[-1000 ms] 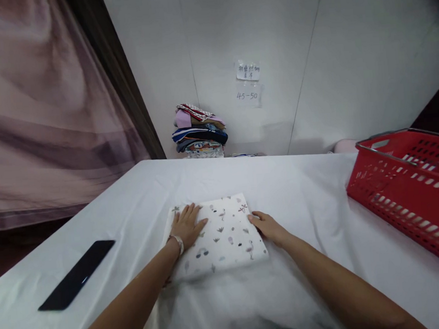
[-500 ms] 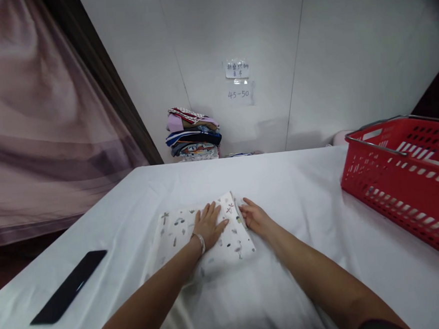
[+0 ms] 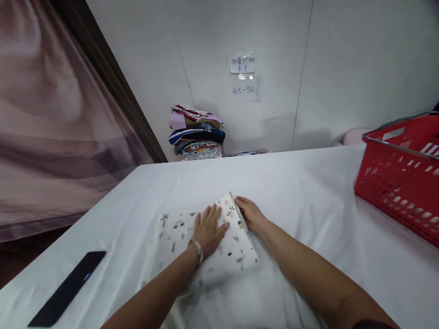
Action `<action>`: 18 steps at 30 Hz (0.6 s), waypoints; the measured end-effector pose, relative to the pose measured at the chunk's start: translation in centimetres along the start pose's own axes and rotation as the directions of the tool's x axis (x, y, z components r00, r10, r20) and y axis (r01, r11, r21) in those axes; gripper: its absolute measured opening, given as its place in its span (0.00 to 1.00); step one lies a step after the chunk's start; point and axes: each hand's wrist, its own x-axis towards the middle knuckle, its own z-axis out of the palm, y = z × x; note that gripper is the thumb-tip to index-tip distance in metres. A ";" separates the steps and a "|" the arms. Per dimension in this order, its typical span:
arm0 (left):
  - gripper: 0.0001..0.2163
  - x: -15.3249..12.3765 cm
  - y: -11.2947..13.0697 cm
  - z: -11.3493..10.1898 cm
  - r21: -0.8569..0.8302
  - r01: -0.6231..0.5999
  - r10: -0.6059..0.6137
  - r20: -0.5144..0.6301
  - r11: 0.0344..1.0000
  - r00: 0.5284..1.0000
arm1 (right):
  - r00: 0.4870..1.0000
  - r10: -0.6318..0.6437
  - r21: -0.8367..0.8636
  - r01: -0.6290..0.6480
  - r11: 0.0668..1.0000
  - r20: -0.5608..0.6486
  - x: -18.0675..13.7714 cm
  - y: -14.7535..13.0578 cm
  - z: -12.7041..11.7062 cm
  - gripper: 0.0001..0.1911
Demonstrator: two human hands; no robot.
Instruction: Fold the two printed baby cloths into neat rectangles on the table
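A folded white cloth [image 3: 179, 227] printed with small palms, rainbows and birds lies on the white-covered table. Flat on top of it rests my left hand [image 3: 208, 231], fingers spread, with a band around the wrist. My right hand [image 3: 251, 215] is at the cloth's right edge, its fingers closed against the layered fold; its thumb and part of the fingers are hard to make out. The near part of the cloth blurs into the white table cover [image 3: 304, 188].
A red plastic basket [image 3: 405, 186] with a metal handle stands at right. Left of the cloth lies a flat black object [image 3: 66, 290]. Behind the table rises a stack of folded fabrics [image 3: 198, 133] against the wall. A pink curtain [image 3: 51, 121] hangs at left.
My right hand has closed in on the cloth's right edge, its upper fingers now drawn together. My left hand stays in place. The view has turned slightly left.
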 end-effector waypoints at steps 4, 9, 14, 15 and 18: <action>0.28 1.2 0.6 -0.5 -0.032 0.021 -0.022 -0.033 0.999 0.999 | 1.000 -0.028 -0.049 0.027 0.998 -0.013 0.1 -0.2 0.1 0.28; 0.29 3.8 1.7 0.2 0.040 -0.071 0.072 -0.027 0.997 0.997 | 0.963 -0.267 -0.224 0.251 0.942 -0.043 -0.1 -0.9 -0.3 0.23; 0.28 4.6 1.9 1.3 0.063 -0.094 0.096 -0.042 0.994 0.994 | 0.959 -0.274 -0.372 0.229 0.899 -0.070 -0.2 -1.7 -1.1 0.24; 0.28 4.6 1.9 1.3 0.050 -0.097 0.099 -0.039 0.994 0.994 | 0.966 -0.252 -0.374 0.211 0.903 -0.064 -0.3 -1.8 -1.1 0.26; 0.28 4.6 2.3 0.8 -0.010 -0.076 0.076 0.005 0.997 0.997 | 0.984 -0.180 -0.394 0.164 0.904 -0.002 -0.9 -2.1 -0.9 0.36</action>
